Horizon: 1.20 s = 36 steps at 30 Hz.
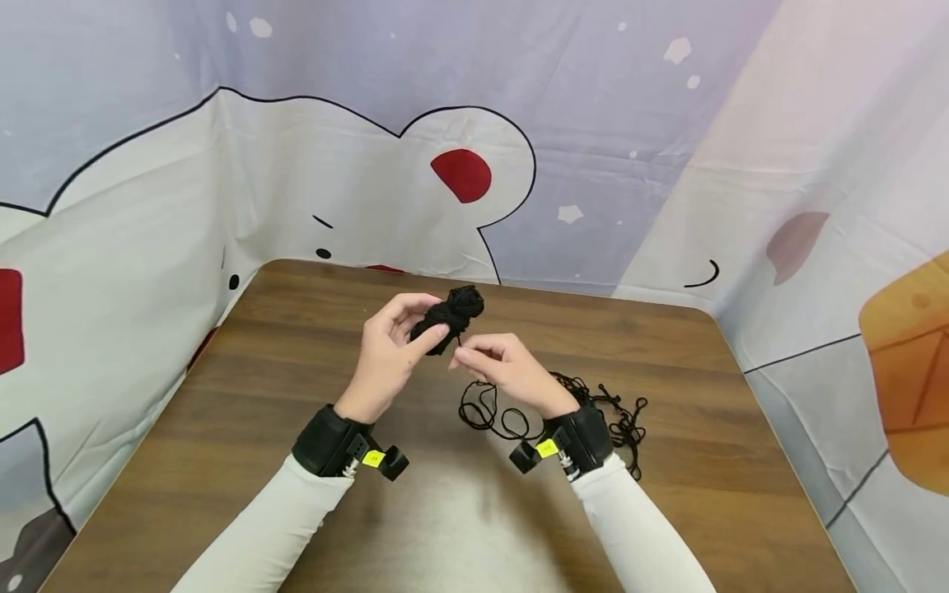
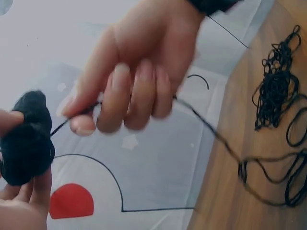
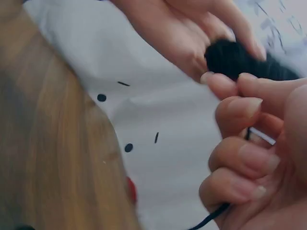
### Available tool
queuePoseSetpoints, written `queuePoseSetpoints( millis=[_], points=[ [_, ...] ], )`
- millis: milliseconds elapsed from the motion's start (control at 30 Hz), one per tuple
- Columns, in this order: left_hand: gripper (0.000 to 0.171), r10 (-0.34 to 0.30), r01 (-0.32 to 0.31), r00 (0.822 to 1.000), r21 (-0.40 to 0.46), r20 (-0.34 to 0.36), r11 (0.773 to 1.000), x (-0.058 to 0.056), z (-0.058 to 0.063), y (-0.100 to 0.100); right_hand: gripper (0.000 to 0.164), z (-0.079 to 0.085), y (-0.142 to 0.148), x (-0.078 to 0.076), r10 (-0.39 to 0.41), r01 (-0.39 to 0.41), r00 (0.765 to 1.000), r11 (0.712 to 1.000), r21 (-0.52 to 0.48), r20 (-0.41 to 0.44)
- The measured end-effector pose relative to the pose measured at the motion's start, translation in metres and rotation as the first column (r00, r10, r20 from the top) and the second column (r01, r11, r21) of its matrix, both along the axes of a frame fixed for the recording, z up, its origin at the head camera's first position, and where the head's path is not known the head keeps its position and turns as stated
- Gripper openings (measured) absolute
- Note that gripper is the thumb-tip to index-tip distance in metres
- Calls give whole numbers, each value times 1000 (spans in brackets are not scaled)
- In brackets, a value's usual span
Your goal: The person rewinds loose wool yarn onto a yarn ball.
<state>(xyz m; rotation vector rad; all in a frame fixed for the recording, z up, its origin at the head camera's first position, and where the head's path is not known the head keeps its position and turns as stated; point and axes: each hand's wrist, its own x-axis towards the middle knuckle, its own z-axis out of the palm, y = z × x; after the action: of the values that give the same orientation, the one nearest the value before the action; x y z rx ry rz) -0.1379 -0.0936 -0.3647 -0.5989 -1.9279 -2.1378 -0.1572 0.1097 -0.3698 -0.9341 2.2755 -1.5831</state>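
My left hand (image 1: 387, 350) grips a small bundle of black yarn (image 1: 461, 306), thumb across its front and fingers behind. The bundle is pinched in at the middle, with a rounded lump at its upper end. Just to the right, my right hand (image 1: 507, 371) pinches the strand (image 2: 60, 128) leading from the bundle between thumb and forefinger. In the left wrist view that strand runs through the curled fingers (image 2: 112, 103) and out past the little finger, down to loose loops on the table. The right wrist view has the dark bundle (image 3: 235, 60) right beyond my right fingertips.
A loose tangle of black yarn (image 1: 628, 428) lies on the wooden table (image 1: 704, 494), partly hidden behind my right wrist. Wider yarn loops (image 1: 482, 408) lie beside it, below my right hand. A printed curtain (image 1: 593, 165) stands round the table's back and sides.
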Motion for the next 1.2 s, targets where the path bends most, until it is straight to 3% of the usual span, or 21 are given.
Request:
queuePoseSetpoints(
  millis=[167,333,467,600,733,833,933,1000,1200],
  points=[
    [36,33,-32,999,-63,13,998,-4,-3,1,18,32,-3,18,8,21,983,988,156,-181],
    [35,-62,61,998,-83,-10,995,0,-4,3,13,67,-2,14,-43,84,953,988,127,-301],
    [38,-155,151,987,-93,-34,984,4,-1,5,12,81,3,-1,-102,127,955,989,73,-278],
    [44,-194,188,979,-78,-68,979,8,3,6,12,71,8,-20,-126,131,977,991,18,-175],
    [46,-190,189,979,-14,-79,982,9,3,7,10,35,10,-31,-104,103,994,993,-50,-19],
    [45,-158,159,985,10,-66,987,7,1,6,11,8,12,-26,-72,80,994,992,-98,83],
    [42,-101,102,993,9,-56,995,5,0,5,15,-4,12,-16,-39,47,996,994,-100,74],
    [40,-59,59,997,8,-42,998,4,-1,5,20,-5,10,-8,-17,18,1000,998,-68,24],
    [38,18,-18,1000,-30,5,999,1,-2,3,20,19,5,15,-22,34,994,993,114,-110]
  ],
)
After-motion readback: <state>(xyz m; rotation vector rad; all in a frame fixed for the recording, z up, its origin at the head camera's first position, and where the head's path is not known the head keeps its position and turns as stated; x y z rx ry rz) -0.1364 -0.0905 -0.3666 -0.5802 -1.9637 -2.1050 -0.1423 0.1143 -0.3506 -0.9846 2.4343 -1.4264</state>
